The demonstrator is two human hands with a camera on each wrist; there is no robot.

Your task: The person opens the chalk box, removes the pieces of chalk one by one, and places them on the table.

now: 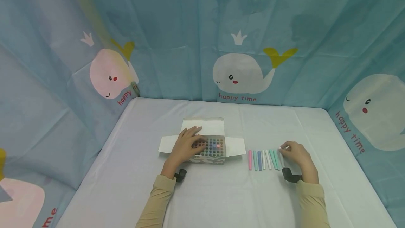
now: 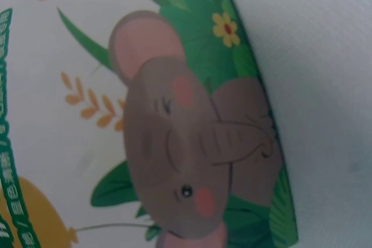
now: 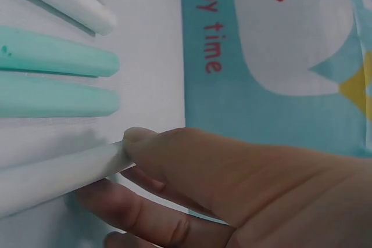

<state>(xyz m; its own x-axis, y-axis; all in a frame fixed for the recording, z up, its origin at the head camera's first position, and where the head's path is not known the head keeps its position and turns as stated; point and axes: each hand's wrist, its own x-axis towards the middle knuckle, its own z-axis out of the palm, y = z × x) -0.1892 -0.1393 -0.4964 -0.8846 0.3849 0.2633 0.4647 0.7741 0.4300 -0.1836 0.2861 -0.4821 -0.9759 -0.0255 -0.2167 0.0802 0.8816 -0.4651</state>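
In the head view, my left hand [image 1: 185,145] reaches over the left half of an open cardboard box [image 1: 210,160] filled with rows of coloured chalk sticks [image 1: 215,143]. Its fingers are spread over the chalk; nothing is seen held in them. My right hand [image 1: 296,154] pinches the far end of a white chalk stick [image 3: 64,169] between thumb and fingers, plain in the right wrist view. Beside it lies a row of several chalks: a pink stick [image 1: 250,160], a blue stick [image 1: 259,160], white sticks [image 1: 264,159] and mint green sticks [image 3: 58,94].
The box's back lid [image 1: 210,126] and right flap [image 1: 235,146] are folded out. Its printed side with an elephant [image 2: 180,143] fills the left wrist view. A white cloth [image 1: 221,196] covers the table, and a blue whale-print curtain [image 1: 177,69] hangs around it.
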